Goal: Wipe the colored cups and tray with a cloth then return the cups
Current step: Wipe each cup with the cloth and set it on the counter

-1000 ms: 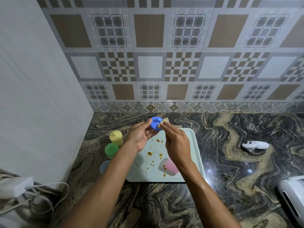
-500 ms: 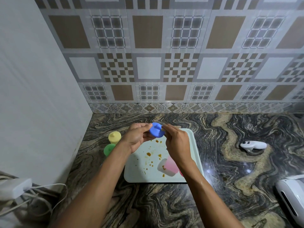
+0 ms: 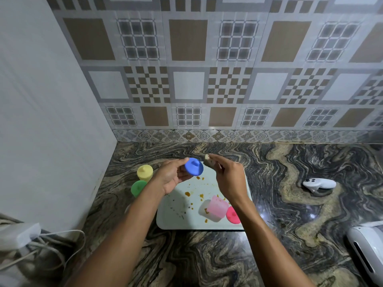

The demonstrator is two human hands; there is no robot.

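Swirled dark marble forms the desk [image 3: 290,214], backed by patterned tiles [image 3: 228,85]. Near its left edge we see a yellow cup [image 3: 144,172] and a green cup [image 3: 138,187], just beside the stained tray [image 3: 176,221]. A pink cup [image 3: 215,208] lies tipped on the tray, and our right forearm half hides a red cup [image 3: 232,215]. A white controller [image 3: 319,184] sits toward the right edge. A white device [image 3: 366,251] is cut off at the near right corner. Above the tray's far edge our left grip [image 3: 172,177] holds the blue cup [image 3: 193,166], and our right grip [image 3: 228,179] pinches a small cloth [image 3: 207,160] just beside it.
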